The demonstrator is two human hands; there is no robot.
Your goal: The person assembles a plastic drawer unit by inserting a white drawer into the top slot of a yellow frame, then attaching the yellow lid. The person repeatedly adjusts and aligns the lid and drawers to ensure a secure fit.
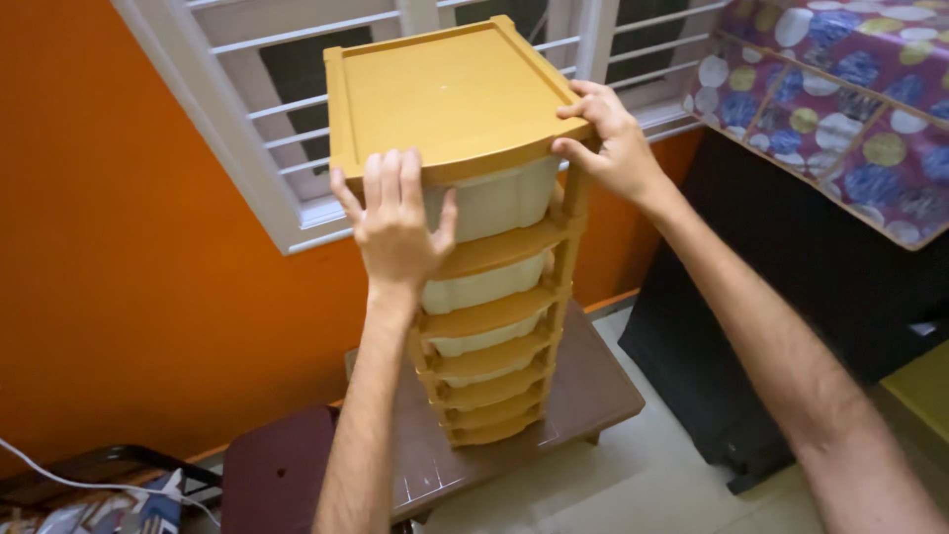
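A tall mustard-yellow plastic drawer tower (pixel 465 94) with several cream drawers (pixel 489 287) stands on a low brown table (pixel 583 391). My left hand (pixel 395 222) grips the front left corner of its top, fingers over the rim and thumb by the top drawer. My right hand (pixel 613 143) holds the top's right front corner, thumb under the edge. Both arms reach up from the bottom of the view.
An orange wall (pixel 119 277) and a white barred window (pixel 287 109) stand behind the tower. A black cabinet (pixel 781 297) under a circle-patterned cloth (pixel 850 89) is at the right. A white cable (pixel 89 485) and clutter lie at bottom left. Pale floor tiles (pixel 633 485) lie below.
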